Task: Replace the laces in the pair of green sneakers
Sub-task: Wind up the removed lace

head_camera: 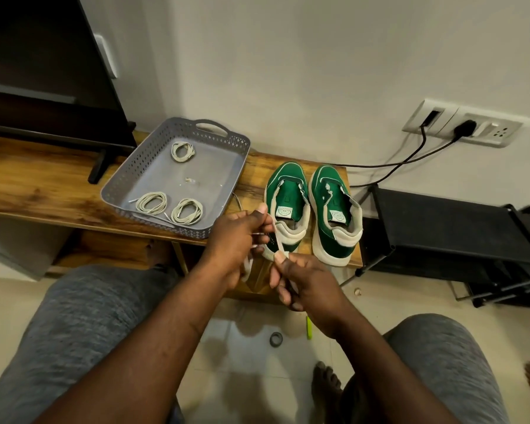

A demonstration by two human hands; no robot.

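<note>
Unlaced, white-soled green sneakers (288, 191), tongue labels (283, 211) illegible; at their 7 o'clock, left hand (239, 237) and right hand (303, 280) both pinch one cream lace (277, 238).

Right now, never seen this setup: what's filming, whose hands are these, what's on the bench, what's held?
No robot here. One wide-angle camera worn on a person's head looks down at their own hands; the grey knees below are theirs. On the wooden bench sits a grey tray with three coiled laces, and to its right the pair of green sneakers, no laces showing in them. The left hand and right hand each pinch a pale lace stretched between them, in front of the sneakers.
</note>
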